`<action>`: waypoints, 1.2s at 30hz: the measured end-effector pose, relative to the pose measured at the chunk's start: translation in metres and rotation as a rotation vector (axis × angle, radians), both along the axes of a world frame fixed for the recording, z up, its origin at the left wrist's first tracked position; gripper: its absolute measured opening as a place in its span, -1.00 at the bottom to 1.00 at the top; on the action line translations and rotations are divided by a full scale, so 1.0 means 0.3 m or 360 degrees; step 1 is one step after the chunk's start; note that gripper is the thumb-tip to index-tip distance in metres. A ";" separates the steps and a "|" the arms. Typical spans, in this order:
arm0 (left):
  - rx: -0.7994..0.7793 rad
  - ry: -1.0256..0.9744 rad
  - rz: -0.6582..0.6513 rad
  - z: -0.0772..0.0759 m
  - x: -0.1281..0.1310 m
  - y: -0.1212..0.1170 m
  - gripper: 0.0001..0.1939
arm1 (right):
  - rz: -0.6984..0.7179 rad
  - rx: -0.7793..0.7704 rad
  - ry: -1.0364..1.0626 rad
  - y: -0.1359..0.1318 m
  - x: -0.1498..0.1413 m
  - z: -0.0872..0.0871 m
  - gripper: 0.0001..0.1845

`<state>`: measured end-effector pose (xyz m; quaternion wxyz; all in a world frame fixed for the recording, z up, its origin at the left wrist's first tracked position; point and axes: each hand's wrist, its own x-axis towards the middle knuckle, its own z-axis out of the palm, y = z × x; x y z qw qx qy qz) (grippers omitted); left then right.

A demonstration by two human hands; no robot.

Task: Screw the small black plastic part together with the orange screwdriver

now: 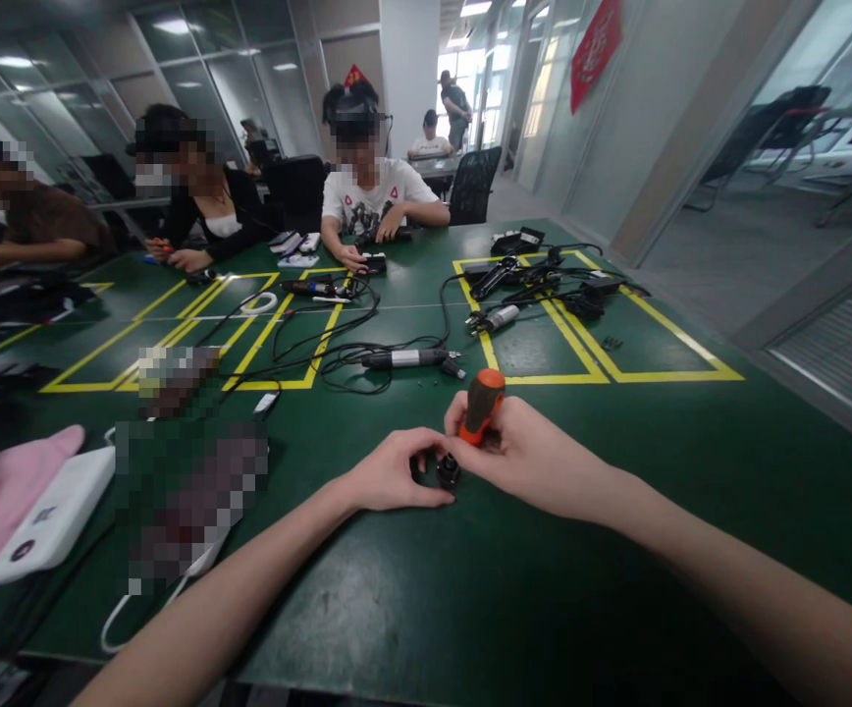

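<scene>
Green counter [367,609] below: on it, a small black part [448,474] within my curled left hand [397,471], whether gripped I can't tell. My right hand [525,457] clamps its fingers on a tilted orange-and-dark handle [485,403]; weak bracing could let the part skid.

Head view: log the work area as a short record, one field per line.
Right hand: grips an orange-and-dark screwdriver, handle up, tip hidden
Left hand: curved around a small black part; contact unclear
Surface: green table with yellow tape outlines
Beyond the hands: silver-and-black corded tool, lying down
Far left: white device beside pink cloth
Across: seated person in white shirt
</scene>
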<state>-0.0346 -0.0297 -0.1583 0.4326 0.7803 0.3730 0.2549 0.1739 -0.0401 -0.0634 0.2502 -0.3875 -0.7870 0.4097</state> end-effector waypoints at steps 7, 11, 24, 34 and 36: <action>0.0193 0.0092 -0.0031 0.002 -0.002 0.000 -0.58 | -0.0064 0.0025 -0.0017 -0.006 -0.007 -0.002 -0.67; 0.0201 0.0087 -0.0029 -0.002 -0.002 0.000 -0.57 | -0.0087 0.0012 -0.0023 -0.010 -0.014 0.009 -0.64; 0.0300 0.0134 -0.0030 -0.008 -0.006 -0.002 -0.73 | -0.0080 0.0116 0.0019 -0.012 -0.017 0.004 -0.77; 0.0804 0.0595 0.0100 0.009 0.002 -0.014 -0.51 | -0.0084 0.0090 0.0043 -0.012 -0.018 0.006 -0.70; 0.0838 0.0702 0.0087 0.009 -0.001 -0.009 -0.47 | -0.0113 0.0068 0.0050 -0.010 -0.018 0.003 -0.66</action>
